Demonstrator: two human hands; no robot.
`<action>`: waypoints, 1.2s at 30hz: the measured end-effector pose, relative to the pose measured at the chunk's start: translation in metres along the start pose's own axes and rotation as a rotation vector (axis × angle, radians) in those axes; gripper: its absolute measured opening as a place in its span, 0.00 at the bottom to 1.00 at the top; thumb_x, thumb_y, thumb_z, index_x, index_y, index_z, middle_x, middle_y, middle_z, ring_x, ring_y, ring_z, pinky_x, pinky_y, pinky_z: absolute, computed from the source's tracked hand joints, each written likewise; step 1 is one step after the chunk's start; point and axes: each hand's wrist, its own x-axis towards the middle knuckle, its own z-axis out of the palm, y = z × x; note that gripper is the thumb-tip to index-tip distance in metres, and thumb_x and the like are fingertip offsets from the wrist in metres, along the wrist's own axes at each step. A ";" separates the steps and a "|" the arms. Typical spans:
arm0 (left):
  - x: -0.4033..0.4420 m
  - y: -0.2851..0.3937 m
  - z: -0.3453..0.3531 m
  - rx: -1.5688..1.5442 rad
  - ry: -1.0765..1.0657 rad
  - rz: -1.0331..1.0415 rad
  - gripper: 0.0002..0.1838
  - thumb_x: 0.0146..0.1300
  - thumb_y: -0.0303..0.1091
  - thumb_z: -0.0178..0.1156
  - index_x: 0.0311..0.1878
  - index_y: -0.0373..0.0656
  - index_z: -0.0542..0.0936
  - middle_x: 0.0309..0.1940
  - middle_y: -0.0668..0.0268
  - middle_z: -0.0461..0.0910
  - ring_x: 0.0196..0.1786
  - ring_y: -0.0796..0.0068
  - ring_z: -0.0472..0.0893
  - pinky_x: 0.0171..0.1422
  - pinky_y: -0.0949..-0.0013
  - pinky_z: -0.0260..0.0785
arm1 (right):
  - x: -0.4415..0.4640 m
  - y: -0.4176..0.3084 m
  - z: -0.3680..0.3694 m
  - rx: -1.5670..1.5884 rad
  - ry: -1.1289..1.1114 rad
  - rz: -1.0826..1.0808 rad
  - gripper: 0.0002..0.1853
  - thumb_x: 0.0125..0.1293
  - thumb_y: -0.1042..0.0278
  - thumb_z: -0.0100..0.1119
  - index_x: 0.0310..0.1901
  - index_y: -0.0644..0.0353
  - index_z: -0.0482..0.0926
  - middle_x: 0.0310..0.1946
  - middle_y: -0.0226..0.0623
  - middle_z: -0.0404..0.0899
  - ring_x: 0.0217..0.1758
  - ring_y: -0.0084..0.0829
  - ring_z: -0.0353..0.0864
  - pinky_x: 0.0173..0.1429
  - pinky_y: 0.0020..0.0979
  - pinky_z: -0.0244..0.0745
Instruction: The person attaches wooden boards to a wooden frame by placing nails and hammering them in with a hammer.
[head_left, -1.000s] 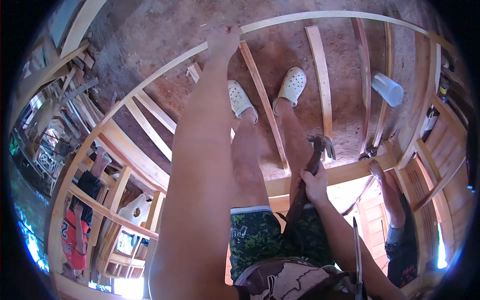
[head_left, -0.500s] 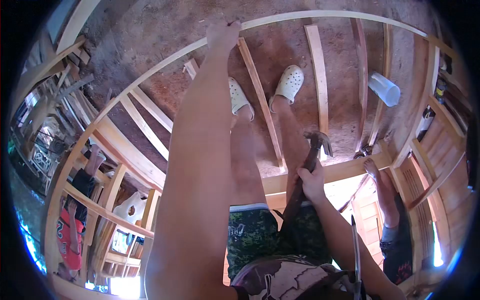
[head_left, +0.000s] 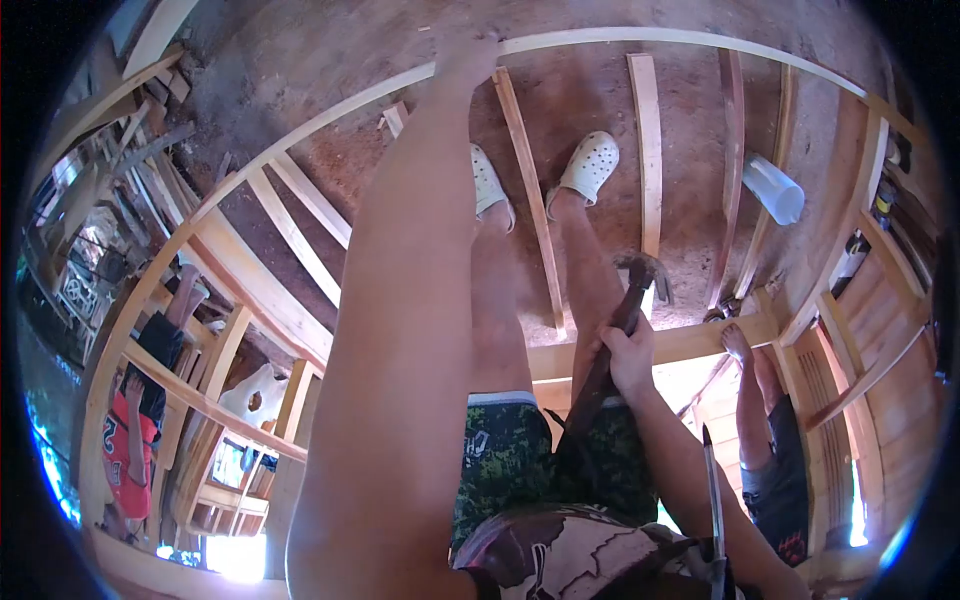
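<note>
My left arm stretches far forward, and my left hand [head_left: 467, 62] closes round a long pale wooden rail [head_left: 620, 37] at the top of the view; the fingers are slightly blurred. The rail looks bowed through the lens. In my right hand [head_left: 630, 358] is a claw hammer [head_left: 632, 305], gripped partway along its dark handle, with its head up and away from me above my right leg. The lower handle lies over my camouflage shorts [head_left: 505, 450]. Wooden slats [head_left: 530, 190] run from near the rail towards me, between and beside my feet.
A translucent plastic container [head_left: 774, 190] lies among the slats at right. Scrap wood [head_left: 150, 165] is heaped at left. One person in a red shirt [head_left: 127, 450] is at lower left, and another person's leg [head_left: 752, 400] shows at right. Wooden framing [head_left: 200, 400] surrounds me.
The view has shifted a little, so the rail, slats and feet appear slightly further right. My left hand stays at the rail, and the hammer remains in my right hand.
</note>
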 end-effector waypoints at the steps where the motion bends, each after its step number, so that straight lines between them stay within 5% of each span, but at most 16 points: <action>1: 0.007 -0.009 0.005 0.001 0.001 0.000 0.27 0.67 0.51 0.48 0.45 0.35 0.85 0.47 0.46 0.83 0.56 0.49 0.80 0.65 0.53 0.69 | 0.002 -0.005 0.001 0.021 0.014 -0.044 0.11 0.58 0.75 0.58 0.42 0.63 0.70 0.23 0.34 0.75 0.21 0.28 0.77 0.26 0.30 0.76; 3: 0.023 -0.024 0.012 0.299 -0.008 0.209 0.26 0.68 0.50 0.48 0.46 0.36 0.85 0.48 0.46 0.83 0.55 0.48 0.81 0.64 0.52 0.69 | 0.006 -0.037 0.010 0.092 -0.009 -0.043 0.12 0.57 0.74 0.59 0.42 0.62 0.70 0.24 0.34 0.74 0.21 0.28 0.77 0.26 0.30 0.76; 7: -0.004 0.013 -0.010 0.235 -0.027 0.174 0.23 0.67 0.48 0.50 0.47 0.41 0.86 0.49 0.48 0.83 0.54 0.48 0.81 0.63 0.51 0.70 | 0.038 -0.127 0.031 -0.085 -0.125 -0.136 0.14 0.59 0.70 0.60 0.46 0.60 0.70 0.25 0.33 0.74 0.22 0.28 0.76 0.28 0.29 0.76; 9: 0.005 0.006 -0.006 0.518 -0.074 0.300 0.20 0.66 0.46 0.50 0.48 0.46 0.86 0.49 0.49 0.83 0.53 0.48 0.82 0.61 0.53 0.71 | 0.044 -0.174 0.047 -0.156 -0.130 -0.193 0.14 0.61 0.68 0.60 0.47 0.60 0.70 0.26 0.32 0.74 0.23 0.27 0.76 0.28 0.28 0.75; 10: 0.004 0.007 -0.004 0.495 -0.088 0.302 0.20 0.66 0.46 0.50 0.48 0.46 0.86 0.49 0.49 0.83 0.53 0.48 0.82 0.61 0.53 0.71 | 0.038 -0.205 0.062 0.022 -0.186 -0.213 0.14 0.64 0.67 0.59 0.48 0.61 0.70 0.26 0.32 0.74 0.23 0.27 0.76 0.28 0.27 0.74; 12: -0.005 0.007 -0.006 0.039 -0.074 0.089 0.18 0.65 0.43 0.50 0.48 0.49 0.86 0.48 0.50 0.84 0.53 0.49 0.82 0.61 0.55 0.72 | 0.043 -0.237 0.079 0.192 -0.221 -0.224 0.14 0.67 0.65 0.58 0.49 0.61 0.70 0.27 0.32 0.75 0.23 0.26 0.76 0.28 0.27 0.73; 16: -0.010 0.015 -0.012 0.055 -0.072 0.036 0.18 0.65 0.43 0.50 0.49 0.49 0.86 0.47 0.50 0.84 0.53 0.49 0.82 0.61 0.56 0.72 | 0.076 -0.283 0.108 -0.002 -0.037 -0.324 0.13 0.72 0.63 0.55 0.52 0.60 0.71 0.29 0.33 0.76 0.23 0.23 0.76 0.26 0.27 0.73; 18: -0.007 0.018 -0.023 0.133 -0.290 -0.083 0.19 0.66 0.46 0.52 0.50 0.49 0.85 0.47 0.50 0.84 0.53 0.50 0.82 0.62 0.56 0.72 | 0.105 -0.310 0.122 -0.291 -0.021 -0.218 0.12 0.72 0.64 0.55 0.52 0.60 0.73 0.30 0.33 0.77 0.24 0.22 0.76 0.26 0.26 0.73; 22: 0.000 0.002 -0.004 0.195 -0.149 -0.106 0.21 0.67 0.52 0.52 0.51 0.51 0.85 0.45 0.52 0.85 0.51 0.51 0.83 0.61 0.55 0.73 | 0.187 -0.332 0.144 -0.452 -0.215 -0.125 0.17 0.69 0.64 0.54 0.55 0.63 0.73 0.30 0.36 0.78 0.26 0.28 0.79 0.29 0.34 0.76; 28: -0.008 0.013 -0.009 -0.148 -0.075 -0.077 0.17 0.65 0.47 0.60 0.49 0.48 0.86 0.42 0.50 0.85 0.49 0.51 0.84 0.59 0.55 0.73 | 0.252 -0.325 0.171 -0.449 -0.274 0.098 0.19 0.68 0.69 0.50 0.60 0.59 0.70 0.32 0.37 0.78 0.29 0.29 0.79 0.30 0.34 0.75; 29: -0.009 0.013 -0.006 -0.145 -0.052 -0.070 0.16 0.65 0.45 0.60 0.49 0.49 0.86 0.43 0.51 0.85 0.50 0.51 0.83 0.59 0.56 0.73 | 0.261 -0.314 0.170 -0.386 -0.293 0.113 0.18 0.70 0.67 0.48 0.60 0.55 0.70 0.26 0.33 0.76 0.19 0.26 0.75 0.21 0.32 0.74; 32: -0.003 0.020 -0.007 -0.071 -0.050 -0.099 0.14 0.66 0.43 0.60 0.49 0.49 0.86 0.43 0.53 0.85 0.50 0.51 0.83 0.60 0.56 0.73 | 0.269 -0.310 0.166 -0.410 -0.306 0.167 0.22 0.71 0.66 0.48 0.65 0.54 0.67 0.27 0.34 0.75 0.20 0.27 0.76 0.22 0.32 0.75; 36: -0.007 0.031 -0.015 -0.105 -0.063 -0.181 0.12 0.66 0.41 0.61 0.47 0.48 0.86 0.43 0.52 0.85 0.49 0.50 0.83 0.59 0.55 0.73 | 0.264 -0.317 0.168 -0.370 -0.283 0.225 0.16 0.68 0.69 0.50 0.56 0.59 0.70 0.29 0.36 0.75 0.27 0.28 0.77 0.27 0.35 0.75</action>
